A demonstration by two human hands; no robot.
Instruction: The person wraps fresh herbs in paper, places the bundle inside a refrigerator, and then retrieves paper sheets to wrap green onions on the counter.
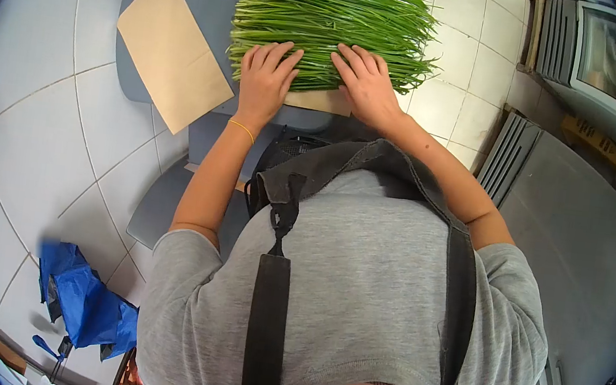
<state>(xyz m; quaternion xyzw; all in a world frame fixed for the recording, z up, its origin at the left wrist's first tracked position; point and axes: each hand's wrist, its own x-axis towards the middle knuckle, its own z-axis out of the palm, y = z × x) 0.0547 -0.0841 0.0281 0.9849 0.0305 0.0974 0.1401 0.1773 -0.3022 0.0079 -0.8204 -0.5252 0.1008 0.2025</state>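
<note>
A wide layer of long green stalks (329, 22) lies crosswise on a grey seat-like surface (135, 67). My left hand (264, 79) rests on the near edge of the stalks, its fingers spread a little. To its right, my right hand (364, 80) lies on the same edge, fingers apart and pointing forward. Neither hand is closed around anything. Brown paper (319, 101) shows under the near edge of the stalks, between my hands. Another flat brown sheet (175, 53) lies at the left, hanging past the surface's edge.
A blue bag or umbrella (87, 304) is on the tiled floor at the lower left. Another grey seat (160, 205) stands near my left arm. On the right are a grey appliance (574, 217) and a glass-fronted unit (613, 53).
</note>
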